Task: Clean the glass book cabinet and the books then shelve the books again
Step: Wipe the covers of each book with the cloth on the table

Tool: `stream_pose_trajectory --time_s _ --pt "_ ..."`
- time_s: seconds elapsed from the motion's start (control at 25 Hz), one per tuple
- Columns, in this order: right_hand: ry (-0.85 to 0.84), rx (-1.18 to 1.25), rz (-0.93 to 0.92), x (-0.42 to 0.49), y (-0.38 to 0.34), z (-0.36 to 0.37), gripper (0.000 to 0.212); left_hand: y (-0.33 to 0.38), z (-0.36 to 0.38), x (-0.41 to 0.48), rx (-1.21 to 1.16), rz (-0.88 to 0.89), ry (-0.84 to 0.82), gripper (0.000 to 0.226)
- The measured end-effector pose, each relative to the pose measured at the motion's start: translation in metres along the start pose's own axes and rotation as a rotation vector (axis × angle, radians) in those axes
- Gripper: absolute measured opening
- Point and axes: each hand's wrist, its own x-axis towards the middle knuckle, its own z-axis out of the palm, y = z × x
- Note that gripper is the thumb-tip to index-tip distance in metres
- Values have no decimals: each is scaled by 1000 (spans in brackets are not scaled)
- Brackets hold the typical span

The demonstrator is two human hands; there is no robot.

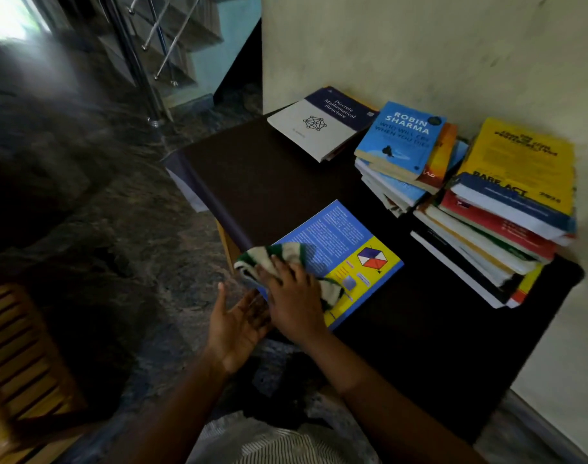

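Right hand (294, 298) pressing cloth (272, 259), blue book (339, 242) beneath

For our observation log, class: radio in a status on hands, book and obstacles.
Left hand open at book's near edge. Right hand presses striped cloth on blue-and-yellow book. Book stacks apart, right side.

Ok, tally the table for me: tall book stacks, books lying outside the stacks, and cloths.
Tall book stacks: 2, blue-topped stack and yellow-topped stack
Books outside them: 2, white-and-navy book and blue-and-yellow book
Cloths: 1, striped cloth
Total: 5
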Motion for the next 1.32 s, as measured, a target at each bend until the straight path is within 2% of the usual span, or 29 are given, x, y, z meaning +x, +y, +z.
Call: stream_pose_trajectory --time_s 0.08,0.16,0.32,0.4,0.56,0.76,0.88,0.96,1.04,1.12,1.2,1.32 --pt "-3 -18 -124 -11 -4 -1 44 -1 -2 0 -11 1 -3 71" --pt "56 -26 -108 -10 17 -17 41 -3 -2 1 -35 2 3 74" --pt "164 29 430 -5 117 -46 41 -3 0 4 -18 1 24 70" --pt "107 -13 514 -14 141 -47 46 -3 2 6 35 7 31 63" --pt "168 -112 445 -38 95 -16 50 -3 1 12 109 -1 31 52" --pt "132 -28 215 -79 18 8 49 -2 -2 15 144 13 35 46" --pt "110 22 45 -85 10 6 49 2 0 24 283 -15 76 43" --pt "119 153 -52 -84 16 -5 49 2 6 29 347 -28 101 37" --pt "202 306 -15 -79 26 -22 46 2 12 30 375 63 141 21" --pt "338 427 118 -71 41 -45 40 1 17 28 384 151 130 15" --pt "449 533 269 -62 56 -68 36 -2 20 25 461 244 128 22" --pt "441 588 304 -52 67 -92 40 -4 23 21 463 311 114 33"
